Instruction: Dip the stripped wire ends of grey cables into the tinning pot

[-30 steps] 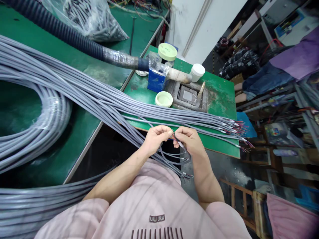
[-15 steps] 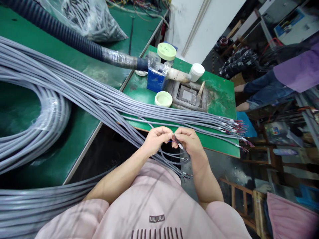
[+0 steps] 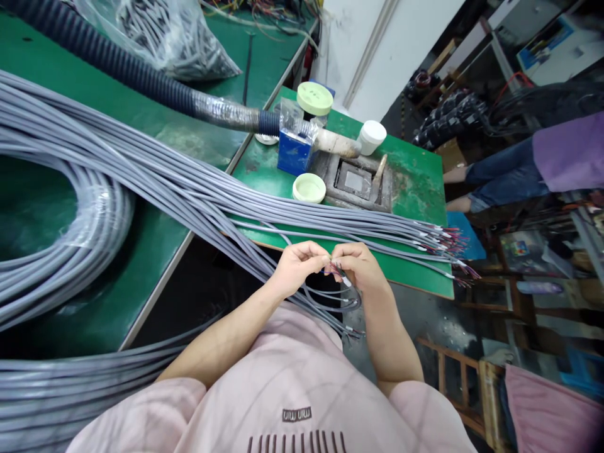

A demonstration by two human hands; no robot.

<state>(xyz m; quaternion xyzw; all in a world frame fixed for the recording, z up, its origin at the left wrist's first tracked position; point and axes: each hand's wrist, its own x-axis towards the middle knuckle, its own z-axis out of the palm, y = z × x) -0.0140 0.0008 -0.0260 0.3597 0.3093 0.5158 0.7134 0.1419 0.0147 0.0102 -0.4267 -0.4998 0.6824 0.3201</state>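
My left hand (image 3: 302, 267) and my right hand (image 3: 358, 267) meet fingertip to fingertip above the bench's front edge. Both pinch the thin coloured wires (image 3: 334, 270) at the end of a grey cable (image 3: 355, 293), which curls down under my right hand. A white band (image 3: 346, 281) marks where the wires leave the grey jacket. Just beyond my hands, a thick bundle of grey cables (image 3: 292, 211) lies across the bench, its stripped ends (image 3: 455, 242) fanned out at the right. More cable ends (image 3: 352, 330) hang below my hands, close to my shirt.
A square grey metal pot (image 3: 353, 179) with a stick in it sits behind the bundle. Near it are a pale green lid (image 3: 309, 188), a white tub (image 3: 372, 135), a blue box (image 3: 295, 151) and a ribbed hose (image 3: 141, 78). Another person (image 3: 509, 163) is at the right.
My fingertips have shifted slightly to the right with the wires, and the white band has moved a little down and right. The person at the right has moved slightly.
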